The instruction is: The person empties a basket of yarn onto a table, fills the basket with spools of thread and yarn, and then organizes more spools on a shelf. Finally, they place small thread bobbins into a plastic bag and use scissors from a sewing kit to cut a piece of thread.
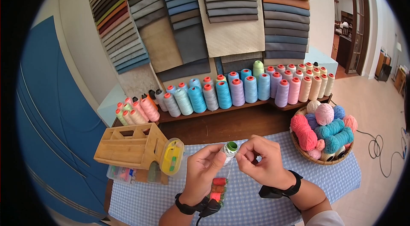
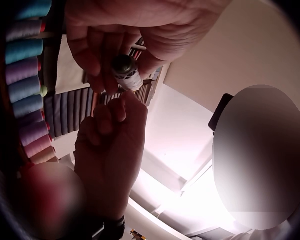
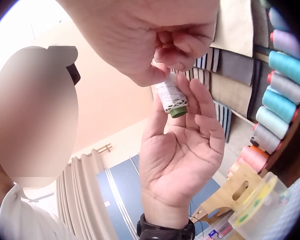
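My left hand [image 1: 203,167] holds a small spool of white thread [image 1: 229,154] upright between thumb and fingers, above the checked cloth. A green core shows at the spool's open end, with the white thread wound criss-cross around it. The right hand [image 1: 265,163] has its thumb and index fingertip pinched together right at the spool's side, other fingers curled; the fine thread between the tips is mostly hidden. In the right wrist view the spool [image 3: 171,96] lies along the left hand's fingers [image 3: 200,102]. Below the hands, a clear case of red and orange thread spools [image 1: 218,188] rests on the cloth.
A blue checked cloth [image 1: 153,202] covers the table. At left stand a wooden organizer [image 1: 124,147] and a clear yellow-lined box [image 1: 172,157]. A basket of yarn balls [image 1: 318,160] sits at right. Rows of thread cones [image 1: 224,94] line the back shelf under hanging fabric swatches [image 1: 232,34].
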### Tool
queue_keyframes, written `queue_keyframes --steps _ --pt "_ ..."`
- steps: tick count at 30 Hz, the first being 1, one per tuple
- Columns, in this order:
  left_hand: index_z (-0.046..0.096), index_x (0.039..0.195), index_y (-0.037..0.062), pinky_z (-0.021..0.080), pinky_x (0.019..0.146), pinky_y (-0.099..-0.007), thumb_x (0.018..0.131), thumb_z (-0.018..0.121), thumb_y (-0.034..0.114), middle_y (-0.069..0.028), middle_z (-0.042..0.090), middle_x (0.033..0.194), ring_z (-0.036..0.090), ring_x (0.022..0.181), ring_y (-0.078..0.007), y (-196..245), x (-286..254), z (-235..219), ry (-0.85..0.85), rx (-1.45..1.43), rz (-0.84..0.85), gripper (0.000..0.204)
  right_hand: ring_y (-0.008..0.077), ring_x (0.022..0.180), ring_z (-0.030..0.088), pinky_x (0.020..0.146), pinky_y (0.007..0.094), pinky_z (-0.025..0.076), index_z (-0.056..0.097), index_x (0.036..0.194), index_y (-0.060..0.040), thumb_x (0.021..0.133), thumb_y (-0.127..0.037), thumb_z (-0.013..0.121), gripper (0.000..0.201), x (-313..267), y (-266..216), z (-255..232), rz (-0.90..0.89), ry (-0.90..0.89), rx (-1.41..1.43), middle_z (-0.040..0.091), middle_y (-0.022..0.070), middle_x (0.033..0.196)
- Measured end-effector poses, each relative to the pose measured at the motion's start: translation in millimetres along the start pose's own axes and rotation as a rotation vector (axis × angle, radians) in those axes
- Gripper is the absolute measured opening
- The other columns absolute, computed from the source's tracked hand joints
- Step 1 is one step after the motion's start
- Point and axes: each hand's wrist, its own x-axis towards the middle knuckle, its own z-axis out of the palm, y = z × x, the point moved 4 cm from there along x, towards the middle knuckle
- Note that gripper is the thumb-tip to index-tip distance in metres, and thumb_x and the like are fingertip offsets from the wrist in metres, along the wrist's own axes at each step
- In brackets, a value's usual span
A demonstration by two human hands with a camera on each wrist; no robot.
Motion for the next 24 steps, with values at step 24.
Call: queue_keyframes --steps 24 --pt "0.068 0.109 -0.0029 0.052 0.076 -0.0285 0.110 0.044 0.038 -0.0096 0.071 0.092 0.066 0.083 -0.0143 -3.3 0.5 4.0 -0.200 -0.075 -0.212 0.048 0.0019 0.065 0.053 0.053 0.0182 0.044 0.061 0.108 -0.0041 0.077 -0.016 0.090 0.045 9.3 23.7 -9.1 0.241 -0.183 0.326 0.053 -0.0036 0.077"
